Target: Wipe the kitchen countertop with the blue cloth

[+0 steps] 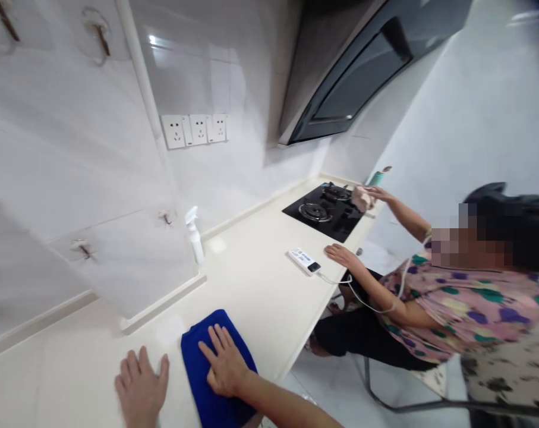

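Observation:
My right hand (226, 361) lies flat with spread fingers on a blue cloth (196, 380), which is laid out on the cream countertop (246, 273). To the left of the cloth, my left hand (141, 383) is over the counter with its fingers apart and nothing in it. Whether its palm touches the surface I cannot tell. The cloth's lower edge is partly hidden by my right forearm.
A white spray bottle (195, 236) stands by the wall corner. Farther along are a white power bank (302, 261) with a cable and a black gas stove (325, 211). A seated person (465, 303) at the right holds a pinkish cloth (362, 198) by the stove.

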### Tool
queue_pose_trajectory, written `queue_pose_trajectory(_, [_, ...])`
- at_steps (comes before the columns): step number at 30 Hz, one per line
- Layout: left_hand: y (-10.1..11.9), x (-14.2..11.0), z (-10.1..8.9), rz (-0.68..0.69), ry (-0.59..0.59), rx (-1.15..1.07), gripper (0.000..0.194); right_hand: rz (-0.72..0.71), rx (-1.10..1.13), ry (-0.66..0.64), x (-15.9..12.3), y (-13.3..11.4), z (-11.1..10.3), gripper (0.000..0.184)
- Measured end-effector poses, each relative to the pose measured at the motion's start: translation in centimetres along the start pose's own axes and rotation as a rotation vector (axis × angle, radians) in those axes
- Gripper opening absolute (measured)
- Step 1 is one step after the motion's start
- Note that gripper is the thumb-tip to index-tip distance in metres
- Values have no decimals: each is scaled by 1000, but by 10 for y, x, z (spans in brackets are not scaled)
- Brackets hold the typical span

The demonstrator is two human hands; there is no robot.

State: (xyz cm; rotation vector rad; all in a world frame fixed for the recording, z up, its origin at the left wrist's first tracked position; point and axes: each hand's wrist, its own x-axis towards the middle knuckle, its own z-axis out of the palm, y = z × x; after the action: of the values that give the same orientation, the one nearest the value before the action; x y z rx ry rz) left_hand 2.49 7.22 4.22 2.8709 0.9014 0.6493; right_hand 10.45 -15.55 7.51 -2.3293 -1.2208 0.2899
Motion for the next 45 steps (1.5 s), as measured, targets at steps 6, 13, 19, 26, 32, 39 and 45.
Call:
queue_pose_trajectory(6, [6, 1, -9, 28, 22, -34, 86, 73, -18, 89, -56, 26, -1, 67])
queue_pose_trajectory(13, [10, 0, -11, 40, 46, -84, 82, 307, -254, 311, -107, 95, -13, 76])
queue_pose_trajectory(19, [10, -1, -8, 13, 35, -71, 79, 496, -456, 429, -138, 159, -36, 65])
queue_pose_trajectory(26, [0, -5, 9, -58, -58, -7, 76, 676, -634, 483, -110, 176, -16, 64])
queue_pose_trajectory(32, [-3, -10, 12, -93, -51, -9, 75, 435, -602, 349, -38, 175, -15, 70])
queue_pose_trajectory(39, [-11, -11, 17, -105, -70, -34, 70, 345, -522, 332, 94, 154, -22, 66])
queue_pose_trajectory(45, [-1, -24, 0, -248, -172, -257, 65, 347, -589, 488, 128, 160, -17, 55])
